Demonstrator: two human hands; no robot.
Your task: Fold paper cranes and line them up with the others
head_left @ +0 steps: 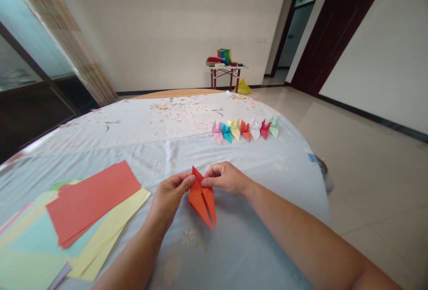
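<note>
Orange folded paper piece (202, 201), creased into a long shape with a tip and two pointed tails, sits near the front middle of the round wooden worktop (174, 94), on a pale blue cloth (160, 147) with a faint flower print. The tip points away from the person and the tails point back toward them, on or just over the cloth. The left hand (169, 197) comes in from the left, and its fingers (187, 183) are pressed together in a pinch on the upper left edge of the paper, near the tip. The right hand (227, 177) comes in from the right, and its fingers (205, 182) pinch the upper right edge just opposite. To the left, apart from the hands, lies a loose stack of coloured paper sheets (50, 245), with red sheets (92, 198) on top of pale yellow, light blue and green ones. Beyond the hands, toward the far right of the worktop, stands a row of seven small folded paper figures (245, 129), side by side: pink, turquoise, yellow, orange, white, red and light green. Against the far wall stands a small red-legged table (225, 74) with colourful things on it.
</note>
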